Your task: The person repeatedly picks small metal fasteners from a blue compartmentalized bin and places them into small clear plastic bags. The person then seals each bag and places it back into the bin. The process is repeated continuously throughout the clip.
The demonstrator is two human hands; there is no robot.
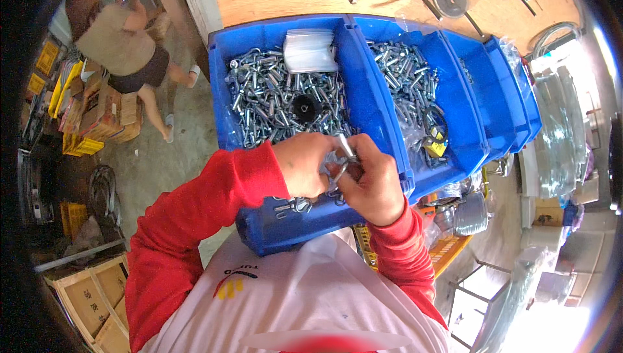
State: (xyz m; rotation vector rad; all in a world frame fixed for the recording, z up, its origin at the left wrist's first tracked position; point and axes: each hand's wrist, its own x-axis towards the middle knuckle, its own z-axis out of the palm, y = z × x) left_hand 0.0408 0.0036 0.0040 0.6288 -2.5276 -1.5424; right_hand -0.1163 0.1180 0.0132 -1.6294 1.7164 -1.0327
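Two hands, one black disc, one white stack, one co-worker

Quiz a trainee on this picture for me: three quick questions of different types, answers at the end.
1. True or false: the left hand and the right hand are close together at a blue plastic bin of silvery metal fasteners.
2. Multiple choice: where does the stack of translucent plastic bags lie? A) on the floor; B) on the fasteners; C) in the right hand.
3. Fill in: the round black part lies ____ to the hands than the bags do.

Key: 1. True. 2. B. 3. Closer.
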